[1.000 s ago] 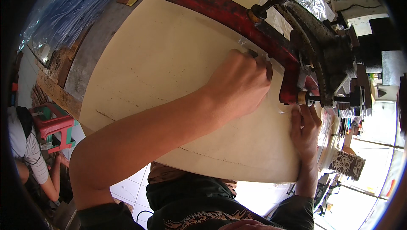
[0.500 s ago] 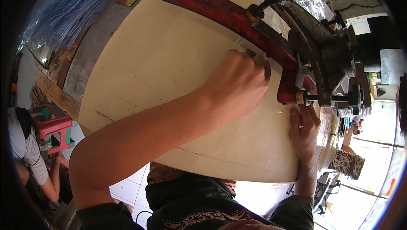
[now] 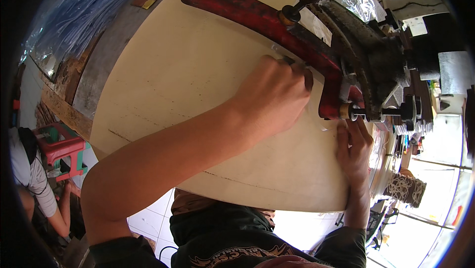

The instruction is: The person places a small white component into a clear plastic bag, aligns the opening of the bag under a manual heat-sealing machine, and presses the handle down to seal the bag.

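With the left hand (image 3: 274,95) pinching something hidden and the right hand (image 3: 354,152) flat and empty on the board (image 3: 198,85), fingertips (image 3: 354,127) beside the red machine arm (image 3: 262,18) risk being caught.

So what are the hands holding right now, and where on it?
Both rest on the pale wooden board: left hand pressed beside the red machine arm, right hand flat near the edge. Any small held item cannot be told.

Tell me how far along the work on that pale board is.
Done: the pale board lies flat under the red machine arm, faint lines marked across it. In hand: left hand presses near the arm, right hand flat below the machine head. Left: no cut shows.
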Demonstrator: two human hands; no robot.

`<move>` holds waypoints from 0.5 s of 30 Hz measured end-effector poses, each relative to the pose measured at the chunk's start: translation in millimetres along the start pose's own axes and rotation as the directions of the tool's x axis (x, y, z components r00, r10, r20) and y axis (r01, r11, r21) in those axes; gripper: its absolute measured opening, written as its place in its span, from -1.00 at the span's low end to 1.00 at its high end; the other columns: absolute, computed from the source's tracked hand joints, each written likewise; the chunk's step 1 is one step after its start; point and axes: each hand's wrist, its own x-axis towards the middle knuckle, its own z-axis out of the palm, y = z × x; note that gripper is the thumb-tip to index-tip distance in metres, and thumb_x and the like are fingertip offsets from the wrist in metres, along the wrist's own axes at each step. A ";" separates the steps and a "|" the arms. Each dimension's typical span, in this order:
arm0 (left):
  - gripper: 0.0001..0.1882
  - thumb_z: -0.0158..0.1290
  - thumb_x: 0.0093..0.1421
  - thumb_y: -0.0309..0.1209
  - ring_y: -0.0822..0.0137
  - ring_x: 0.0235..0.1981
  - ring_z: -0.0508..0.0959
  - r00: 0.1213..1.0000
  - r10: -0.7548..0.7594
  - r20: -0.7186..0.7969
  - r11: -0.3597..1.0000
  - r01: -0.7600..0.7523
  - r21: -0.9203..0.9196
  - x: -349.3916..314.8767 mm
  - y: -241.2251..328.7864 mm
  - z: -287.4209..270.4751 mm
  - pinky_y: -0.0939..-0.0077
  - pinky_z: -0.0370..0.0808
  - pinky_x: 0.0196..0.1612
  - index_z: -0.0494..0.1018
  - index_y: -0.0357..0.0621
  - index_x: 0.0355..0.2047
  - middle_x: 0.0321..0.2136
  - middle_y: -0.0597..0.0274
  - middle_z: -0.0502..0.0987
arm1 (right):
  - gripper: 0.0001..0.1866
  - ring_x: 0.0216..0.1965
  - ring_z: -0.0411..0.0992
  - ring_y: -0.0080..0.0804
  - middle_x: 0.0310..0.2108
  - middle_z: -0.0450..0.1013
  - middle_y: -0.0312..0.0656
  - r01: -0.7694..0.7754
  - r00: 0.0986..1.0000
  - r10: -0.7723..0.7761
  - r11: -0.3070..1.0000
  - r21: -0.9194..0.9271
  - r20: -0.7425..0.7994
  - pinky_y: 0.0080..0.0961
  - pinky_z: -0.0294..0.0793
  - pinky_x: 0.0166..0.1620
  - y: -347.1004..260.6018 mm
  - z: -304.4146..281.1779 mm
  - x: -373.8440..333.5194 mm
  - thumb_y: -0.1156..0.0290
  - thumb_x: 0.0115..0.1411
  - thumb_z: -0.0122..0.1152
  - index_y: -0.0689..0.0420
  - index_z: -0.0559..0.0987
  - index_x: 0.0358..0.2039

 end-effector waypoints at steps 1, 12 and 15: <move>-0.68 0.23 -0.01 -0.37 0.24 -0.52 0.64 1.000 -0.004 0.005 1.000 0.004 -0.008 0.4 0.0 -0.4 0.34 0.50 -0.47 0.54 -0.26 -0.24 -0.50 0.18 0.60 | -0.72 -0.51 0.59 -0.17 -0.23 0.58 0.08 0.000 1.000 0.000 1.000 -0.006 0.001 -0.33 0.52 -0.46 -0.5 -0.6 -0.1 0.58 0.25 0.17 0.32 0.60 -0.03; -0.65 0.18 0.01 -0.42 0.12 -0.39 0.64 0.996 -0.019 0.084 0.999 0.022 -0.037 -4.1 1.8 -2.3 0.23 0.58 -0.33 0.53 -0.30 -0.17 -0.34 0.04 0.59 | -0.64 -0.37 0.60 -0.01 -0.13 0.58 0.05 -0.003 1.000 0.004 0.999 0.034 -0.012 -0.27 0.57 -0.35 -0.8 -1.5 -0.4 0.60 0.20 0.16 0.26 0.60 0.03; -0.61 0.17 0.02 -0.43 0.09 -0.36 0.62 0.996 -0.010 0.091 0.998 0.016 -0.064 -6.0 0.3 -4.7 0.19 0.59 -0.29 0.52 -0.32 -0.12 -0.29 0.02 0.57 | -0.61 -0.29 0.61 0.05 -0.05 0.57 0.05 0.054 0.997 -0.053 0.999 0.003 -0.050 -0.23 0.61 -0.28 5.0 -0.9 -2.1 0.56 0.18 0.17 0.22 0.59 0.05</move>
